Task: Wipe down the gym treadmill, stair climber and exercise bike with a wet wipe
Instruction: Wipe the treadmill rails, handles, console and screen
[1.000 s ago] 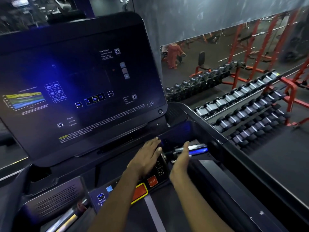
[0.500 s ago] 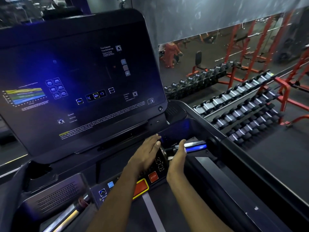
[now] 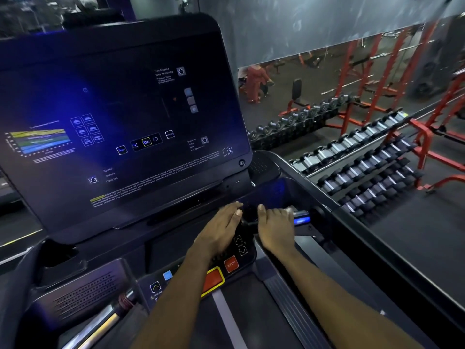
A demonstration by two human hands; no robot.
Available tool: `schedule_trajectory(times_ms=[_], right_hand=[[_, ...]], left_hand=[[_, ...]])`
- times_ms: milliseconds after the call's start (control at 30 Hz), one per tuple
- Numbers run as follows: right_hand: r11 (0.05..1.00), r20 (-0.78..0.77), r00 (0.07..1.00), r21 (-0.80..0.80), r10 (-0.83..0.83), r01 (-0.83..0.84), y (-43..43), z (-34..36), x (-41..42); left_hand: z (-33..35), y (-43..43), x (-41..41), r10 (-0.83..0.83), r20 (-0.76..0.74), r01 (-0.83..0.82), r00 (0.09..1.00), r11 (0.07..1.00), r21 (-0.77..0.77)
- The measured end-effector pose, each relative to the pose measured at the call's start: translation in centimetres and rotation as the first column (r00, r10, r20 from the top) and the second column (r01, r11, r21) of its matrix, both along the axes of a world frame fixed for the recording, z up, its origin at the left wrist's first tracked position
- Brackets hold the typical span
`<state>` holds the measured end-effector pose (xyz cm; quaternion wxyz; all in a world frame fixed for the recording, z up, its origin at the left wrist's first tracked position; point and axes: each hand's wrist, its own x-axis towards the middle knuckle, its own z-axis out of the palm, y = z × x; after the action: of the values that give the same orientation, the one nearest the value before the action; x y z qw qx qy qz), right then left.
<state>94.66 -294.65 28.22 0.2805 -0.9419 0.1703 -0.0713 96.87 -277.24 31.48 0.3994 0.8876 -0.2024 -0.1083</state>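
Observation:
I stand at a treadmill with a big dark console screen. My left hand lies flat, fingers straight, on the control panel just below the screen. To its right, my right hand is palm down with its fingers curled over the short metal grip bar, whose blue-lit end sticks out past the fingers. No wet wipe shows; anything under either hand is hidden.
A red STOP button and a red, yellow-edged safety pad sit just behind my left wrist. The treadmill belt runs under my forearms. To the right, beyond the side rail, stand dumbbell racks and red frames.
My right hand has turned palm down and moved right, closing over the grip bar and covering most of it. My left hand has stayed flat on the panel.

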Motion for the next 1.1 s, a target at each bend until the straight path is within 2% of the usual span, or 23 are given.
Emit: schedule_trajectory(times_ms=[33, 100, 200, 267, 333, 400, 500, 600, 667, 767, 867, 933, 1000, 1100], right_hand=[[0.991, 0.032, 0.993, -0.078, 0.115, -0.112, -0.2, -0.2, -0.1], [0.938, 0.075, 0.940, -0.129, 0.333, -0.322, -0.9, -1.1, -0.9], [0.867, 0.131, 0.865, -0.202, 0.485, -0.455, -4.2, -2.0, -1.9], [0.894, 0.167, 0.889, -0.225, 0.426, -0.386, -7.5, -2.4, -2.0], [0.934, 0.071, 0.955, -0.245, 0.287, -0.262, -10.4, -2.3, -1.5], [0.947, -0.054, 0.981, -0.258, 0.184, -0.192, -11.4, -1.8, -0.5], [0.962, -0.090, 0.991, -0.245, 0.100, -0.119, -9.4, -1.1, 0.9], [0.923, -0.067, 0.982, -0.336, 0.177, -0.189, -5.7, -0.7, 1.4], [0.903, 0.039, 0.952, -0.329, 0.303, -0.274, -3.5, -1.2, 0.7], [0.873, 0.264, 0.834, -0.212, 0.484, -0.439, -2.1, -2.4, -1.3], [0.781, 0.281, 0.728, -0.230, 0.625, -0.581, -3.6, -3.6, -3.3], [0.762, 0.247, 0.722, -0.270, 0.646, -0.589, -5.2, -3.8, -3.9], [0.786, 0.210, 0.764, -0.285, 0.610, -0.549, -5.7, -3.7, -3.7], [0.837, 0.219, 0.811, -0.220, 0.543, -0.501, -3.3, -2.7, -2.5]], left_hand=[[0.0, 0.0, 0.0, -0.001, 0.004, 0.001, 1.000, 1.000, 0.001], [-0.1, 0.0, 0.1, 0.006, 0.007, -0.006, 1.000, 1.000, -0.008], [-0.3, 0.1, 0.0, 0.003, 0.016, -0.003, 1.000, 1.000, -0.009], [-0.3, 0.2, -0.1, 0.001, 0.017, -0.001, 1.000, 1.000, -0.001], [-0.2, 0.2, -0.1, 0.005, 0.014, -0.005, 1.000, 1.000, -0.006], [-0.2, 0.2, -0.1, 0.009, 0.016, -0.008, 1.000, 1.000, -0.003], [-0.2, 0.2, -0.1, 0.008, 0.022, -0.008, 1.000, 1.000, 0.010], [-0.3, 0.1, -0.1, 0.007, 0.043, -0.009, 0.999, 1.000, 0.029], [-0.4, 0.1, 0.2, -0.001, 0.067, -0.003, 0.998, 0.999, 0.052], [-0.8, -0.1, 0.6, -0.009, 0.093, 0.001, 0.996, 0.996, 0.093], [-1.0, -0.2, 0.9, 0.000, 0.098, -0.011, 0.995, 0.994, 0.111], [-1.0, -0.3, 1.0, 0.007, 0.096, -0.017, 0.995, 0.994, 0.111], [-1.1, -0.3, 1.0, 0.010, 0.103, -0.023, 0.995, 0.992, 0.123], [-1.1, -0.3, 1.0, 0.022, 0.109, -0.037, 0.994, 0.990, 0.136]])
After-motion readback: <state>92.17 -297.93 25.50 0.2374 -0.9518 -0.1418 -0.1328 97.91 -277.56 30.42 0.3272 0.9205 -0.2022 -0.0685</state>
